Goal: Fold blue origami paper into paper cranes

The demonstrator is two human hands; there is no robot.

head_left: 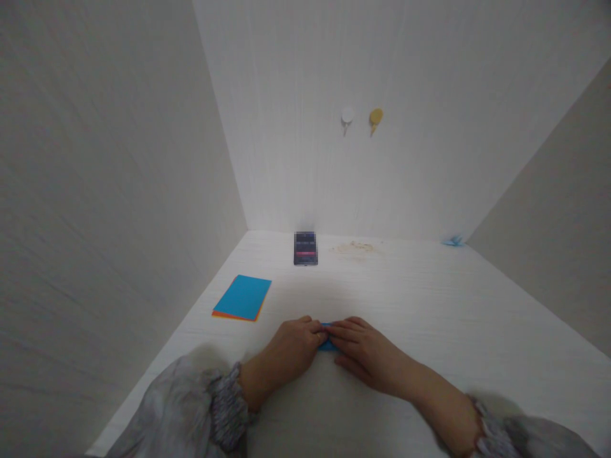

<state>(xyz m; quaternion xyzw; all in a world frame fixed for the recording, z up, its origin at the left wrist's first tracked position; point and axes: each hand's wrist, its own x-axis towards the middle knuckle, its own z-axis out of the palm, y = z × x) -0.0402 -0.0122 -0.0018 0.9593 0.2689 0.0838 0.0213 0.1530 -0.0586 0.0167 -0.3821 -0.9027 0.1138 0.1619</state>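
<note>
A small piece of folded blue paper [327,346] lies on the white table between my two hands, mostly covered by fingers. My left hand [296,343] is closed over its left side, thumb and fingertips pressed onto it. From the other side, my right hand [359,348] grips the paper with its fingers held together over the top and the thumb lower down, near the table. The fingertips of both hands nearly meet above the paper. How the paper is folded underneath is hidden.
A stack of coloured sheets [243,297], blue on top with orange edges below, lies at the left. Near the back wall are a phone [305,249] with a blurred screen, a pale brownish patch [356,247] and a light blue folded paper piece [454,241]. White and yellow hooks [376,117] hang on the wall.
</note>
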